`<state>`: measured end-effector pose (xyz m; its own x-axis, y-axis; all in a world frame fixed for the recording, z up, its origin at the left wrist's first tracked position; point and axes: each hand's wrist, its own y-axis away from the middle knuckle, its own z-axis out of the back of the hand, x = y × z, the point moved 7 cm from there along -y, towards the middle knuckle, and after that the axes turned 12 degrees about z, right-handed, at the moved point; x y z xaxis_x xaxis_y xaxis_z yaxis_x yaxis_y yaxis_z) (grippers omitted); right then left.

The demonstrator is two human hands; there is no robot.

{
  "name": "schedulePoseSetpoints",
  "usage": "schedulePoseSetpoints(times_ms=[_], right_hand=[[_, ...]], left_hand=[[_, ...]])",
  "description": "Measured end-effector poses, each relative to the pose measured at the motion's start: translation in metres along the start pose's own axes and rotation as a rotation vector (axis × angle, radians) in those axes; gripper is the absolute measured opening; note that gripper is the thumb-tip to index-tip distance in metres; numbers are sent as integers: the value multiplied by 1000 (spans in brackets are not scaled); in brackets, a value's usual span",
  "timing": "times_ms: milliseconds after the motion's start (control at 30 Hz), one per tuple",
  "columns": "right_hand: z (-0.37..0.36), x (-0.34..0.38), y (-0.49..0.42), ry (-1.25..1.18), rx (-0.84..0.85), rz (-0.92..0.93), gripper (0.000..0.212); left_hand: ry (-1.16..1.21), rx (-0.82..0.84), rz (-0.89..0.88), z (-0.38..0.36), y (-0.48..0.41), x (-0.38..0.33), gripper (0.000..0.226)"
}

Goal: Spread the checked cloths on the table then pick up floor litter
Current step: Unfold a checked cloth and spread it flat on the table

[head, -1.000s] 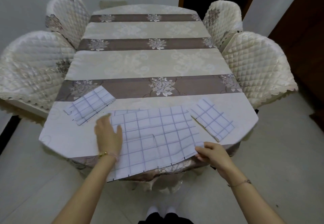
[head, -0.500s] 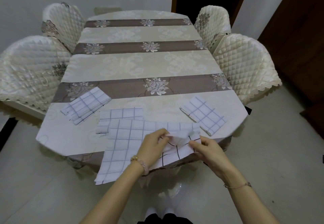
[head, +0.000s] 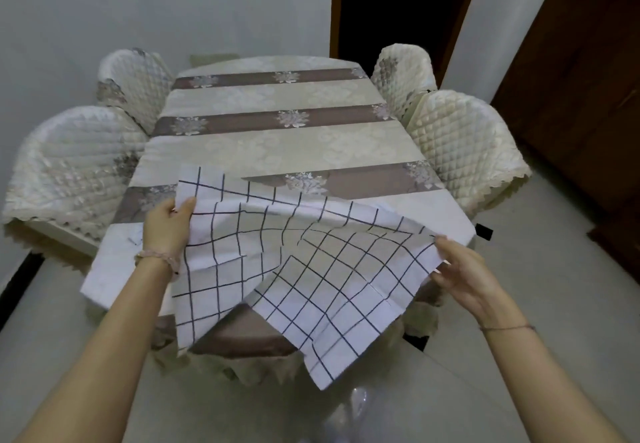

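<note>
- Since half a second ago, the checked cloth (head: 294,262) has been lifted off the table (head: 277,144) and opened out wide; both hands have moved apart, and the cloth now hides the near tabletop where the folded cloths lay.
- Left hand (head: 168,226) is closed on the cloth's upper left edge, thumb on top and fingers behind the fabric.
- Right hand (head: 460,269) pinches the cloth's right corner between thumb and fingers.
- Between the two hands the cloth hangs in the air above the near end of the table, sagging in folds, with its lower corners drooping past the table edge toward the floor (head: 536,304).
- Each wrist wears a thin bracelet.
- Four quilted chairs (head: 464,141) stand around the table, two on each side.
- Brown flowered bands cross the pale tablecloth.
</note>
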<state>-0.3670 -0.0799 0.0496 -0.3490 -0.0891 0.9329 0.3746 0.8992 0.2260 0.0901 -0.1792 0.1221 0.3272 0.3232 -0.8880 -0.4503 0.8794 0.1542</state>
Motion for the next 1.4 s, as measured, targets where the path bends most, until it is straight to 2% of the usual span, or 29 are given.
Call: schedulePoseSetpoints(times_ms=[100, 200, 267, 367, 433, 600, 700, 867, 967, 1033, 1100, 1200, 1400], right_hand=[[9, 12, -3, 60, -23, 78, 15], [19, 31, 2, 313, -44, 243, 20], [32, 46, 11, 422, -118, 344, 17], [63, 60, 26, 470, -217, 387, 19], [93, 66, 41, 501, -283, 375, 21], [183, 70, 94, 507, -462, 313, 24], [235, 67, 129, 346, -528, 194, 14], [321, 49, 175, 52, -551, 40, 12], [376, 35, 190, -13, -594, 4, 25], [418, 28, 195, 28, -653, -2, 15], [457, 24, 197, 109, -731, -23, 8], [511, 22, 188, 226, -792, -40, 19], [574, 66, 139, 334, -852, -34, 14]], left_hand=[[33, 29, -31, 3, -2, -11, 33], [71, 79, -19, -8, 4, -22, 31], [79, 127, -9, -22, 13, -28, 30], [64, 213, -21, -55, 28, -36, 19], [48, 294, -24, -83, 37, -36, 15], [-39, 504, -56, -167, 79, -36, 26], [-52, 584, -77, -213, 121, -47, 25], [-46, 721, -63, -296, 181, -58, 27], [-129, 786, -80, -350, 220, -59, 25], [-184, 839, -62, -389, 244, -54, 17], [-243, 850, -57, -425, 267, -50, 25], [-298, 843, -24, -473, 299, -43, 28], [-278, 787, 49, -544, 331, -53, 30]])
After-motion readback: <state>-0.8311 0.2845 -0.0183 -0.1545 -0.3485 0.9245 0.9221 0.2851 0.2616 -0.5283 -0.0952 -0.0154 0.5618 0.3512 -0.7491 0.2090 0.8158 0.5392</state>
